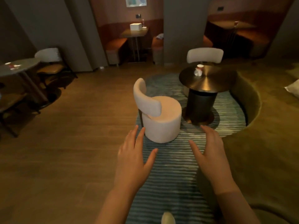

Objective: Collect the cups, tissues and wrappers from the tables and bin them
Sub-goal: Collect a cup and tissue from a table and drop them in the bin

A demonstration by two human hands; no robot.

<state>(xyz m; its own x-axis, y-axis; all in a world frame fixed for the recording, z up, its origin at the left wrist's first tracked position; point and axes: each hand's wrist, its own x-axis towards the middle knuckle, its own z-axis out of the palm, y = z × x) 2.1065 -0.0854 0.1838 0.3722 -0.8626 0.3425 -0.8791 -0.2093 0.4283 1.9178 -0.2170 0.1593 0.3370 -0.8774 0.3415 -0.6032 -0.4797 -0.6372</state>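
A small paper cup [200,66] stands on the round brass-topped table [215,83] ahead on the right, with a crumpled white tissue [198,72] just in front of it. Far left, a grey round table [24,66] carries a cup [7,63] and red-and-white wrappers [14,66]. My left hand [131,159] and my right hand [210,157] are held out low in front of me, fingers straight and spread, holding nothing. Both are well short of the brass table.
A cream round chair [160,117] stands on the striped rug between me and the brass table; a second cream chair [205,54] is behind it. An olive curved sofa [262,143] wraps the right side. Booths at the back hold a table with a white box [135,27].
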